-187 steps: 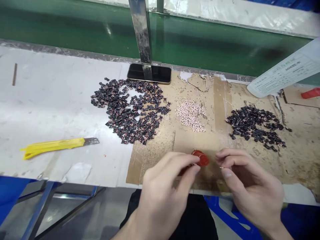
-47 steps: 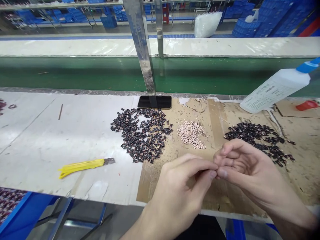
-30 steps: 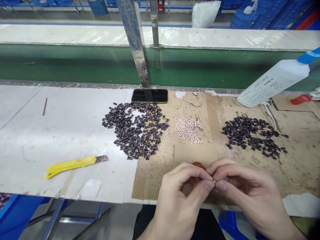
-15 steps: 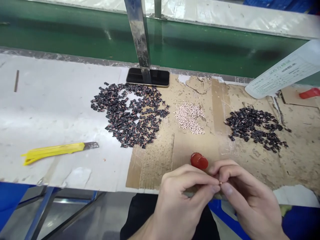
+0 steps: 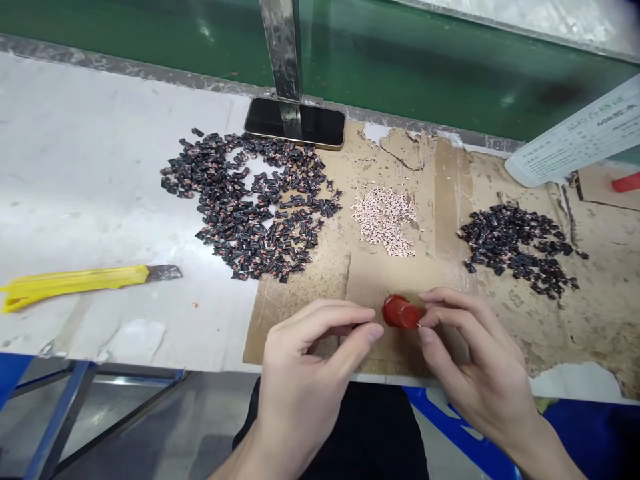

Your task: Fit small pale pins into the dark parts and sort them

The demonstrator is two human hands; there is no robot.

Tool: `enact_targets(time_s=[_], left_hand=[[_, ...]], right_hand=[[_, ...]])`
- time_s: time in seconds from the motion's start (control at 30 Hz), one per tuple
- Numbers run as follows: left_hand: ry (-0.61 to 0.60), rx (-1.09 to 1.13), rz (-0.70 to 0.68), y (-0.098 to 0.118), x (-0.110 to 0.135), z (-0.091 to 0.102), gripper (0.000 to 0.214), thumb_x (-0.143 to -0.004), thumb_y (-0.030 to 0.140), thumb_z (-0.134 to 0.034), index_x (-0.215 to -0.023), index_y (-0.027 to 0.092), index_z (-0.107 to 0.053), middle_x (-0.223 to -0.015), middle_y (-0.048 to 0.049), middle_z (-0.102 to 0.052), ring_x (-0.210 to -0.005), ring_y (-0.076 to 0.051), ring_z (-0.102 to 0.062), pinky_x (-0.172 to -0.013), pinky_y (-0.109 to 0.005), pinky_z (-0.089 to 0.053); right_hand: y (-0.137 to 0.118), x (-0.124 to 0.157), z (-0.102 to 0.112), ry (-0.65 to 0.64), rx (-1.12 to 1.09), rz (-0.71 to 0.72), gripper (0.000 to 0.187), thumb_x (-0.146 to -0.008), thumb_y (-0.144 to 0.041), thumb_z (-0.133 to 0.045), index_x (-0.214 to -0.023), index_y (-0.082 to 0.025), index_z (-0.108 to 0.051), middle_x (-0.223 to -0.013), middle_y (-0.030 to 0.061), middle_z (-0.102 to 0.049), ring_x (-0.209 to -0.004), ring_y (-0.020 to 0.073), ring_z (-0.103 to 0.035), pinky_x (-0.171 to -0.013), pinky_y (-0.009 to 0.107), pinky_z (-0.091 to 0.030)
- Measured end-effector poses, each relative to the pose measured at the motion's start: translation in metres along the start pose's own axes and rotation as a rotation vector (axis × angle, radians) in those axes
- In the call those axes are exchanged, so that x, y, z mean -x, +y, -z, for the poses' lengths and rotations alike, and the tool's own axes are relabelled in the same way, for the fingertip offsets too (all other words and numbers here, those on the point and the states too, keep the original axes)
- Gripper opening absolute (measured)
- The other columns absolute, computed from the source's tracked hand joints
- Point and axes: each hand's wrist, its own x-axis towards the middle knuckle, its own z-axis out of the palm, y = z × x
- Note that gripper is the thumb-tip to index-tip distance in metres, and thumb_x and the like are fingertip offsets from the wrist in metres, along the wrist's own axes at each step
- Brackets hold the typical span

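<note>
My left hand (image 5: 305, 373) is above the front edge of the cardboard, its thumb and forefinger brought close together; whatever lies between them is hidden. A tiny pale piece (image 5: 419, 325) shows at the fingertips of my right hand (image 5: 475, 367), pinched between thumb and fingers. Between the two hands a small red cup (image 5: 401, 311) lies tipped on the cardboard, very near the right fingertips. Beyond it is a heap of tiny pinkish pieces (image 5: 384, 223). Small black parts with copper-coloured ends form a large pile (image 5: 255, 223) to the left and a smaller pile (image 5: 520, 247) to the right.
A yellow utility knife (image 5: 75, 283) with its blade out lies at left. At the back, a phone (image 5: 295, 123) rests against a metal post (image 5: 283, 53). A translucent bottle (image 5: 575, 133) leans at the right, near a red object (image 5: 627, 183). Behind runs a green surface (image 5: 150, 40).
My hands have come apart from their shared pinch, the left moving left and the right slightly up beside the red cup. The camera view has shifted as well.
</note>
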Motion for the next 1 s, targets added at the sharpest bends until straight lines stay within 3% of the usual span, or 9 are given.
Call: enact_targets(time_s=[0.2, 0.33, 0.4, 0.53, 0.6, 0.77, 1.0], left_hand=[[-0.041, -0.01, 0.011, 0.0, 0.002, 0.003, 0.02, -0.084, 0.006, -0.076, -0.089, 0.023, -0.083, -0.09, 0.0018, -0.08, -0.081, -0.01, -0.075, -0.074, -0.012, -0.059], [-0.103, 0.027, 0.021, 0.004, 0.002, 0.003, 0.023, -0.088, 0.006, -0.07, -0.091, 0.024, -0.085, -0.094, -0.001, -0.077, -0.082, -0.011, -0.073, -0.078, -0.015, -0.06], [-0.147, 0.142, 0.113, 0.008, 0.001, -0.002, 0.022, -0.087, 0.006, -0.071, -0.085, 0.023, -0.084, -0.09, -0.001, -0.079, -0.077, -0.01, -0.073, -0.073, -0.015, -0.06], [-0.275, 0.522, 0.484, 0.015, 0.0, -0.019, 0.013, -0.082, 0.008, -0.078, -0.083, 0.02, -0.082, -0.075, 0.0004, -0.08, -0.068, -0.01, -0.074, -0.065, -0.013, -0.06], [-0.342, 0.674, 0.597, 0.017, 0.001, -0.025, 0.011, -0.082, 0.008, -0.08, -0.083, 0.019, -0.082, -0.073, 0.0009, -0.079, -0.068, -0.009, -0.074, -0.068, -0.015, -0.061], [-0.411, 0.824, 0.68, 0.016, 0.004, -0.029, 0.006, -0.082, 0.012, -0.084, -0.082, 0.017, -0.08, -0.077, 0.0003, -0.08, -0.069, -0.008, -0.073, -0.071, -0.017, -0.062], [-0.425, 0.777, 0.676, 0.017, 0.002, -0.029, 0.007, -0.081, 0.013, -0.085, -0.083, 0.016, -0.08, -0.072, 0.001, -0.078, -0.064, -0.006, -0.07, -0.067, -0.013, -0.059]], right_hand=[[0.001, 0.002, 0.0, -0.015, 0.017, 0.008, 0.017, -0.093, -0.009, -0.064, -0.105, -0.021, -0.061, -0.121, 0.0084, -0.062, -0.111, 0.0196, -0.063, -0.1, 0.033, -0.05], [-0.005, 0.002, 0.006, 0.013, -0.119, -0.113, 0.015, -0.093, -0.011, -0.065, -0.101, -0.024, -0.063, -0.119, 0.0065, -0.062, -0.112, 0.0201, -0.061, -0.1, 0.033, -0.051], [-0.011, 0.001, 0.01, 0.037, -0.287, -0.226, 0.012, -0.095, -0.013, -0.064, -0.096, -0.025, -0.065, -0.115, 0.005, -0.062, -0.108, 0.0185, -0.062, -0.097, 0.029, -0.053], [-0.023, -0.001, 0.018, 0.052, -0.698, -0.397, 0.011, -0.099, -0.019, -0.061, -0.09, -0.025, -0.065, -0.107, 0.004, -0.062, -0.094, 0.0142, -0.066, -0.084, 0.021, -0.06], [-0.027, -0.001, 0.02, 0.046, -0.812, -0.447, 0.011, -0.099, -0.02, -0.062, -0.089, -0.025, -0.065, -0.104, 0.0042, -0.063, -0.09, 0.0137, -0.067, -0.079, 0.019, -0.061], [-0.03, 0.001, 0.022, 0.031, -0.852, -0.457, 0.01, -0.098, -0.021, -0.064, -0.089, -0.024, -0.067, -0.101, 0.0042, -0.063, -0.088, 0.0127, -0.066, -0.076, 0.016, -0.061], [-0.031, 0.001, 0.023, 0.03, -0.842, -0.426, 0.011, -0.098, -0.02, -0.063, -0.089, -0.025, -0.067, -0.098, 0.0036, -0.064, -0.084, 0.0133, -0.068, -0.07, 0.017, -0.061]])
